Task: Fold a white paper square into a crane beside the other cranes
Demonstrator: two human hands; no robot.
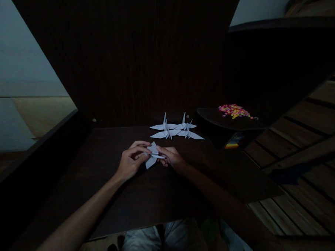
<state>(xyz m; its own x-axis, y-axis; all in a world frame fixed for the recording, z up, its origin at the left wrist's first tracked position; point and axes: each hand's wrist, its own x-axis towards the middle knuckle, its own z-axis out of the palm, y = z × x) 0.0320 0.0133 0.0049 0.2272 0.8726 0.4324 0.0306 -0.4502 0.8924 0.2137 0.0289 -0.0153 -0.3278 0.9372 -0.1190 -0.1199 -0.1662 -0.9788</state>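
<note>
Between my two hands is a white origami crane (151, 161), its wings spread up and down and its narrow body pointing sideways. My left hand (131, 160) pinches its left end with thumb and fingers. On the other side my right hand (171, 158) grips the right part, the thumb on top and fingertips curled beneath. Just beyond my hands, several finished white paper cranes (168, 134) stand close together on the dark wooden desk (109, 202), wings overlapping and necks upright. My fingers cover parts of the held crane.
A dark back panel (131, 60) rises behind the cranes. To the right, a small curved shelf (211, 118) bears a heap of pink, yellow and white small pieces (235, 110). A raised board (35, 149) borders the left side. Wooden slats (312, 200) lie at far right.
</note>
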